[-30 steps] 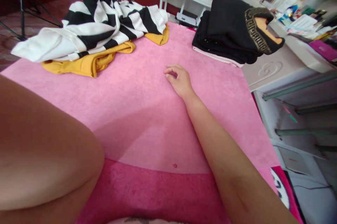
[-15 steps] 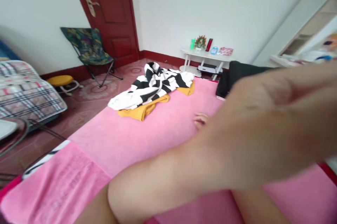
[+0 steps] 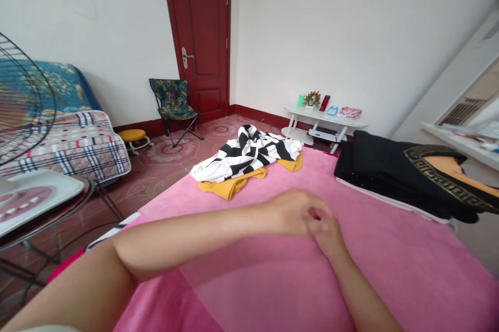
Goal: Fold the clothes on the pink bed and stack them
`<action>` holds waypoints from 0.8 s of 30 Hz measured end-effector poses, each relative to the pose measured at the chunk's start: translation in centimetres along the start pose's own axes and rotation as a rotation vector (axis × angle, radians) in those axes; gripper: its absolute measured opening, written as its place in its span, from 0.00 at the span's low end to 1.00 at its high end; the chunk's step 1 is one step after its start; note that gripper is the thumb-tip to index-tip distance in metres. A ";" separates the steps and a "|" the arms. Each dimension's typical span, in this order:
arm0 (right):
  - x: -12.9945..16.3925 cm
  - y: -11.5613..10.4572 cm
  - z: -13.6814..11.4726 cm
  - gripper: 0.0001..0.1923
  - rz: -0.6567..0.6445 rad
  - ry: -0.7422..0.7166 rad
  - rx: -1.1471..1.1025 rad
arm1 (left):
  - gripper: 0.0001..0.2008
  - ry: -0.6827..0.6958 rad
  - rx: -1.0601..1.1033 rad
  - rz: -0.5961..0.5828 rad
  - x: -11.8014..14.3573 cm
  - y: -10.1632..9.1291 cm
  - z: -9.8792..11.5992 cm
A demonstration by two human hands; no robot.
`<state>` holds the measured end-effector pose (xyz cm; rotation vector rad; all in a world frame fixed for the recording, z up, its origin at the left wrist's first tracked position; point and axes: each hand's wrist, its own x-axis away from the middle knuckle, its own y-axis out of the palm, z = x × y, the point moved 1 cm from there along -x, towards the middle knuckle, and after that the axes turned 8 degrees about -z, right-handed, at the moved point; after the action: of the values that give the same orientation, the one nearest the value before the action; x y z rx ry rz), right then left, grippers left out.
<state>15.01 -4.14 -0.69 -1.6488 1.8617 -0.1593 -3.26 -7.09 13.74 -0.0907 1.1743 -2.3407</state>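
My left hand and my right hand meet over the middle of a pink towel-covered surface. The left hand lies over the right, fingers curled together, and nothing shows between them. Both forearms stretch in from the bottom of the view. Beyond the hands lies a crumpled black-and-white striped garment on top of a mustard-yellow one. To the right a folded black garment with gold trim rests on the surface's edge.
A metal fan and an iron-like white appliance stand at the left. Farther back are a plaid-covered bed, a folding chair, a red door and a low white table with small items.
The view tilted up from the pink surface to the room. My left arm swept across the frame and its hand came down onto my right hand, which stayed on the pink surface.
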 end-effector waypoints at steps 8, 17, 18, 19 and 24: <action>0.3 -0.1 -0.2 0.09 -0.103 -0.054 0.093 | 0.32 -0.810 -0.547 0.409 7.6 -7.8 -18.8; 0.2 -0.1 -0.5 0.09 -0.106 -0.049 0.098 | 0.19 -0.821 -0.500 0.482 8.7 -6.4 -21.8; 0.2 -0.1 -0.6 0.09 -0.105 -0.051 0.099 | 0.19 -0.825 -0.503 0.480 8.7 -6.4 -21.6; 0.2 -0.1 -0.6 0.09 -0.103 -0.054 0.100 | 0.18 -0.831 -0.507 0.474 8.7 -6.4 -21.5; 0.3 0.0 -0.7 0.09 -0.091 -0.065 0.113 | 0.12 -0.881 -0.522 0.392 7.1 -8.1 -19.8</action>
<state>14.68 -4.65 -0.23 -1.6422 1.6997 -0.2418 -18.34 8.03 6.46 -0.8815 1.1391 -1.3404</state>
